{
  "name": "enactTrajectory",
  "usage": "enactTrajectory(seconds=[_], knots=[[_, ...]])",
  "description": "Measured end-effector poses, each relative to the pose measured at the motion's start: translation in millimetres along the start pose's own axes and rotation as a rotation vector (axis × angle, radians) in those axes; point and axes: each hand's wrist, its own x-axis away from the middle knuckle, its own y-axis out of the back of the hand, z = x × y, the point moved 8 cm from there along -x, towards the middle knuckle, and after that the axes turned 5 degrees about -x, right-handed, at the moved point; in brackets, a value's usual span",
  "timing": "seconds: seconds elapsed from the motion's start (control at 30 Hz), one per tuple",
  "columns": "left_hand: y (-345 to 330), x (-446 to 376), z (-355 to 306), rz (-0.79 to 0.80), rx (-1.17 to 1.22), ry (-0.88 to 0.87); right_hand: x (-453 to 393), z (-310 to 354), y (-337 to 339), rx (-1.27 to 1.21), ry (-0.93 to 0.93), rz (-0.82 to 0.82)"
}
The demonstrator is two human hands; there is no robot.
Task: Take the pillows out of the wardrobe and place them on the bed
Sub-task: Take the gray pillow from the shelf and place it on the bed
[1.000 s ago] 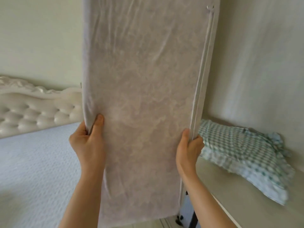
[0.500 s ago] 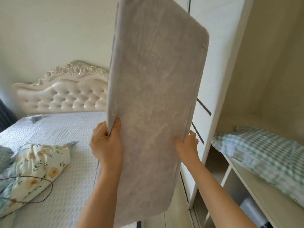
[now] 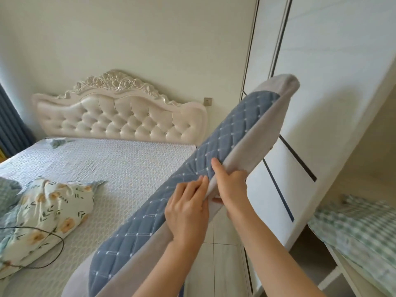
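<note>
I hold a long flat pillow (image 3: 216, 155) with a blue quilted face and grey sides, tilted from lower left up to upper right, over the gap between bed and wardrobe. My left hand (image 3: 186, 209) grips its near edge with fingers on the quilted face. My right hand (image 3: 230, 185) clamps the grey side just beside it. The bed (image 3: 120, 166) with a white textured cover lies to the left. The open wardrobe (image 3: 321, 116) stands at the right, and a green checked pillow (image 3: 355, 230) lies on its shelf.
A floral pillow (image 3: 49, 213) rests on the bed's near left with a black cable (image 3: 53, 251) looped over it. A tufted cream headboard (image 3: 120, 118) backs the bed. Blue curtain (image 3: 10, 125) hangs at far left. Tiled floor (image 3: 222, 254) runs between bed and wardrobe.
The view has swung left from the wardrobe toward the bed. The pillow has tipped from upright to a slant, showing its blue quilted face, and both hands have come close together on it.
</note>
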Motion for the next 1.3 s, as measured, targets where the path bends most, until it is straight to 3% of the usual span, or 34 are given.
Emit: enactTrajectory(seconds=[0.3,0.47,0.53,0.67,0.77,0.93,1.03,1.13,1.2,1.3], knots=[[-99.0,-2.9,54.1,0.164,-0.013,-0.019,-91.7,-47.3,-47.1,0.02,0.089,-0.131],[-149.4,5.1,67.0,0.358,0.232,0.043,-151.8,-76.2,-49.2,-0.002,0.112,-0.087],[-170.8,0.7,88.8,0.491,0.331,0.177,-187.6,-83.7,-45.4,-0.05,0.094,-0.006],[-218.4,-17.3,167.9,0.615,0.211,0.53,-270.3,-94.7,-40.5,-0.275,-0.081,0.103],[-266.7,-32.8,212.3,0.691,0.135,0.638,-327.3,-84.1,-41.8,-0.391,-0.101,0.175],[-333.6,-66.5,268.8,0.675,0.1,0.851,-408.0,-48.1,-41.4,-0.423,-0.088,0.325],[-360.7,-87.3,294.1,0.64,0.193,1.028,-448.4,-36.3,-44.9,-0.409,-0.1,0.401],[-385.8,-95.7,298.6,0.677,0.366,1.095,-480.2,-37.4,-55.7,-0.368,-0.117,0.419],[-401.1,-99.7,301.2,0.639,0.408,1.115,-503.1,-39.3,-65.9,-0.252,-0.088,0.36],[-425.6,-98.1,314.0,0.577,0.367,1.147,-536.7,-36.9,-91.1,0.115,0.065,0.245]])
